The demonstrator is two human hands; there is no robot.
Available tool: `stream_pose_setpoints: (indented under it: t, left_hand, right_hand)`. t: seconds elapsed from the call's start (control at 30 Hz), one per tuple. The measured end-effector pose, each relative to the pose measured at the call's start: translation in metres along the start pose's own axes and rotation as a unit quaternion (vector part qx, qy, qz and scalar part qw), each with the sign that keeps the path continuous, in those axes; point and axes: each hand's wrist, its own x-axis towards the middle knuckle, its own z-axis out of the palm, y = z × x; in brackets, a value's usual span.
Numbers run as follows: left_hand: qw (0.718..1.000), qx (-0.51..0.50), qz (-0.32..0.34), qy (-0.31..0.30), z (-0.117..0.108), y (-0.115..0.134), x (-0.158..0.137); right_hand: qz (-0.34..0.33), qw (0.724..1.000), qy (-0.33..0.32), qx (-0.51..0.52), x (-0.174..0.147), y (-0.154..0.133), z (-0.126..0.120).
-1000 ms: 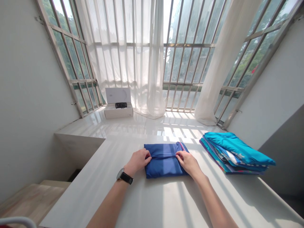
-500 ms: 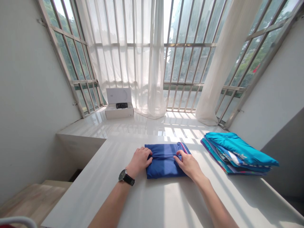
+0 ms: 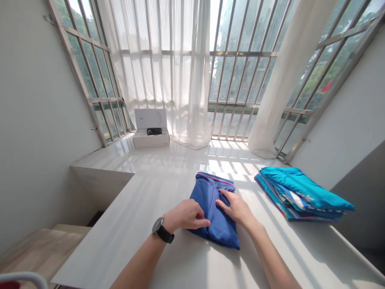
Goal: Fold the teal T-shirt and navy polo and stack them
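Observation:
A folded blue garment [image 3: 221,218] with a red-and-white striped band along its far edge lies at a slant on the white table [image 3: 126,245]. My left hand [image 3: 190,214], with a black-strapped watch [image 3: 163,230] on its wrist, is at the garment's left side. Its fingers are curled and its thumb lies across the cloth; the fingertips are partly hidden. On the garment's right half rests my right hand [image 3: 233,206], fingers spread and apart.
To the right stands a stack of folded clothes [image 3: 300,196], turquoise on top. A white open box [image 3: 151,140] holding a black device [image 3: 154,131] is on the ledge by the window. White curtains [image 3: 186,80] hang behind. A wooden surface [image 3: 39,249] lies lower left.
The garment has turned about a quarter turn, its striped band going from the right side to the far side. My left hand has shifted right and nearer, its fingers now curled.

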Motion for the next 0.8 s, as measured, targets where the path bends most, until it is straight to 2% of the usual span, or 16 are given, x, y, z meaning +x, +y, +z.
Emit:
stream_pose_setpoints:
  t: [0.07, 0.13, 0.23, 0.3, 0.5, 0.67, 0.8]
  left_hand:
    - [1.0, -0.013, 0.014, 0.002, 0.004, 0.003, 0.002]
    - [0.999, -0.019, 0.017, 0.043, 0.008, 0.001, 0.005]
    - [0.992, -0.015, 0.016, 0.125, 0.015, -0.007, 0.008]
    - [0.989, 0.014, 0.006, 0.146, 0.022, -0.013, 0.008]
    - [0.995, 0.048, -0.021, 0.084, 0.032, -0.017, 0.004]
    - [0.994, 0.048, -0.027, 0.098, 0.022, -0.011, 0.003]
    - [0.992, 0.06, -0.031, 0.107, 0.024, -0.011, 0.004]
  right_hand:
    - [-0.051, 0.999, -0.002, 0.017, -0.002, 0.0, 0.007]
    - [-0.085, 0.996, -0.008, 0.016, -0.003, -0.001, 0.013]
    - [-0.103, 0.994, -0.019, 0.012, -0.004, -0.002, 0.015]
    - [-0.106, 0.994, -0.025, 0.015, -0.005, -0.001, 0.013]
    - [-0.113, 0.992, -0.036, 0.037, -0.009, -0.007, -0.003]
    - [-0.139, 0.988, -0.056, 0.046, -0.011, -0.019, -0.013]
    - [-0.136, 0.981, -0.078, 0.115, -0.011, -0.029, -0.018]
